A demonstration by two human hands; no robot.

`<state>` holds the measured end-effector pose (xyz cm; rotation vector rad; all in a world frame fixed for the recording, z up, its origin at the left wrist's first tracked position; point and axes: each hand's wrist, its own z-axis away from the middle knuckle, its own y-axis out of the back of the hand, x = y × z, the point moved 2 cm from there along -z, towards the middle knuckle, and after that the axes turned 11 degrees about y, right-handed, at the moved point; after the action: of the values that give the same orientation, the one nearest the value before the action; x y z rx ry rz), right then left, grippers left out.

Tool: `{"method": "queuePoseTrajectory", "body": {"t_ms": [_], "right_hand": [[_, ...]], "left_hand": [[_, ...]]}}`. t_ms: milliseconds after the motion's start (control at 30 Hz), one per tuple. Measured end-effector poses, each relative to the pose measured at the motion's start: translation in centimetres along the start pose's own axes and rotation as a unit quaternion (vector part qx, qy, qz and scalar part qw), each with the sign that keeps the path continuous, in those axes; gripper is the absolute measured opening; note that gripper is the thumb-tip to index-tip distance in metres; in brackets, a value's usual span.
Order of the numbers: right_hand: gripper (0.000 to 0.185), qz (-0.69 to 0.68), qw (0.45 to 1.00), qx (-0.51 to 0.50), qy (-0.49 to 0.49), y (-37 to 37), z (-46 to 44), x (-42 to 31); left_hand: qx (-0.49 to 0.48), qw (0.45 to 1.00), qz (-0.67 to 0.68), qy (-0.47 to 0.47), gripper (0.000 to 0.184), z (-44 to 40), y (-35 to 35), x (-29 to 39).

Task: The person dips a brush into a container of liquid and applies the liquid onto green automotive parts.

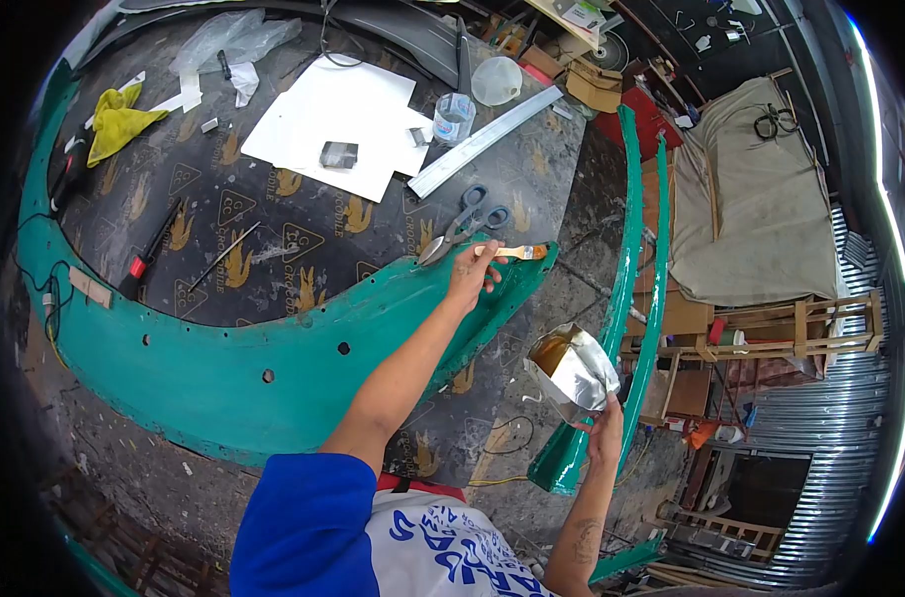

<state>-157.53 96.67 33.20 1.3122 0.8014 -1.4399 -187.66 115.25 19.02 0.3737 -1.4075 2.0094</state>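
My left hand [475,277] pinches the pale handle of a small paintbrush [520,253]. The brush's brown bristles are at the narrow end of a long, curved green panel [208,368]; contact with the surface I cannot make out. My right hand [602,428] grips a silver foil container [582,373], open at the top, with amber-coloured liquid inside. It is held out to the right, beyond the panel's end. Scissors [462,224] with grey handles lie just past my left hand, blades by the panel's edge.
White sheets [313,119], a clear plastic tub [454,117], a metal straightedge [487,142] and a yellow cloth [121,121] lie on the dark printed table [263,189]. Two long green strips [621,229] stand to the right. Farther right are a draped beige cloth [756,199] and a wooden frame [801,328].
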Motion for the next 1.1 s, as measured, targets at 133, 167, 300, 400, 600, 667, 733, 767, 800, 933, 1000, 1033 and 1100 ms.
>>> {"method": "queuePoseTrajectory", "body": {"t_ms": [133,167,300,400,600,667,733,767,800,933,1000,1033,1100], "right_hand": [[0.051,-0.002,1.000,-0.002,0.008,0.3,0.2,-0.4],[0.051,-0.004,1.000,-0.003,0.008,0.3,0.3,-0.5],[0.048,-0.011,1.000,0.001,0.022,-0.1,0.6,-1.1],[0.045,-0.014,1.000,0.003,0.025,0.2,0.6,-0.9],[0.043,-0.025,1.000,-0.002,0.017,0.9,0.8,-0.5],[0.043,-0.026,1.000,-0.007,0.017,1.0,1.0,-0.2],[0.045,-0.021,1.000,0.003,0.014,1.0,1.1,-0.2],[0.045,-0.022,1.000,0.003,0.014,0.9,1.1,-0.3],[0.046,-0.015,1.000,0.007,0.010,0.8,1.2,-0.4],[0.049,-0.017,1.000,0.011,0.008,0.8,0.9,-0.4],[0.050,-0.010,1.000,0.016,0.011,0.7,0.7,-0.2],[0.051,-0.004,1.000,0.022,0.016,0.6,0.7,-0.1],[0.051,0.001,1.000,0.022,0.018,0.2,0.6,-0.2]], "left_hand": [[0.031,0.998,-0.051,-0.004,0.034,0.2,0.8,-1.0],[0.030,0.998,-0.052,-0.005,0.034,0.1,0.9,-1.2],[0.063,0.991,-0.113,-0.036,0.035,-0.2,1.3,-1.6],[0.086,0.982,-0.161,-0.055,0.035,-0.1,1.7,-1.2],[0.047,0.957,-0.259,-0.121,0.035,1.7,1.2,1.3],[0.023,0.948,-0.284,-0.139,0.034,2.2,0.5,1.7],[-0.032,0.932,-0.307,-0.189,0.032,2.6,-0.9,2.0],[-0.032,0.932,-0.307,-0.190,0.032,2.9,-1.1,2.2],[-0.040,0.932,-0.312,-0.183,0.031,3.0,-1.1,2.1],[-0.062,0.944,-0.304,-0.112,0.028,3.4,0.1,2.0],[-0.075,0.943,-0.306,-0.106,0.028,4.0,0.8,2.5],[-0.090,0.941,-0.309,-0.102,0.027,4.5,1.0,3.1],[-0.098,0.937,-0.325,-0.081,0.028,5.1,1.5,3.9]]}}
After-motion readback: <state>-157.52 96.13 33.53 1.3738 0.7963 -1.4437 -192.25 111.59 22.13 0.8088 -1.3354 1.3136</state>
